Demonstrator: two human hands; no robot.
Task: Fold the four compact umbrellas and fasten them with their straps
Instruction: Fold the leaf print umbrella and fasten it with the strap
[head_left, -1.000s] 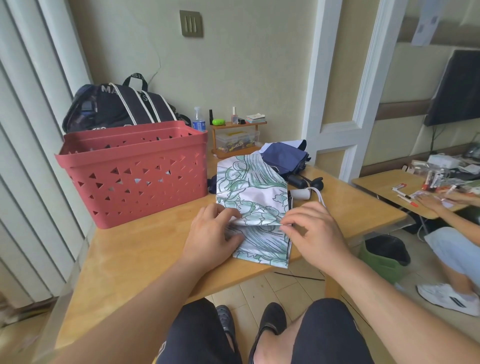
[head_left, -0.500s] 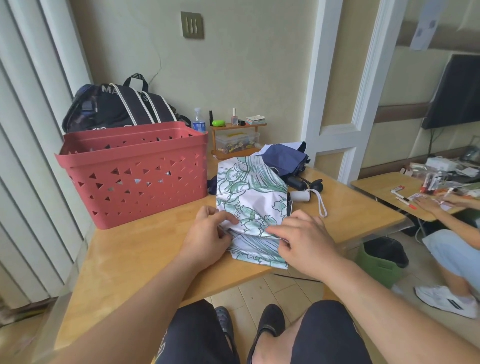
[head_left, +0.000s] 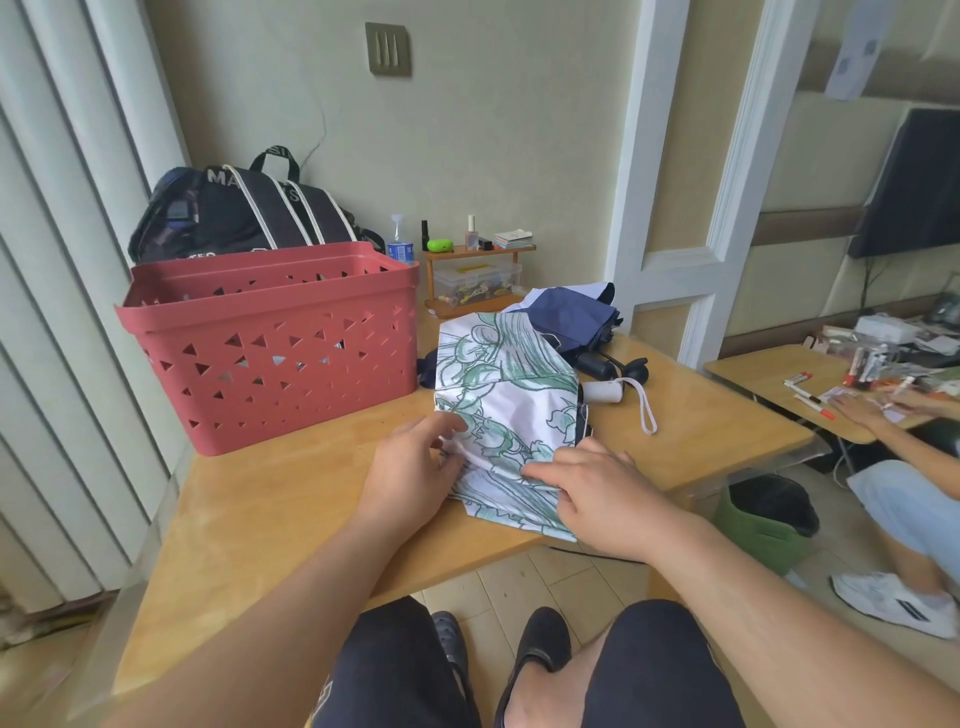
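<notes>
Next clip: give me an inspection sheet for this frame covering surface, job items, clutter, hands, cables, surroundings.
Surface: wooden table, red basket at its left.
Job's things: white-and-green umbrella lying flat, unfastened; navy umbrella behind it, loose.
Clutter: small shelf with bottles; dark bag behind the basket.
Hands: left hand and right hand both pinch the umbrella's fabric.
Cables: nothing seen on the table.
Surroundings: another person's hand at a second table; green bin on the floor.
</notes>
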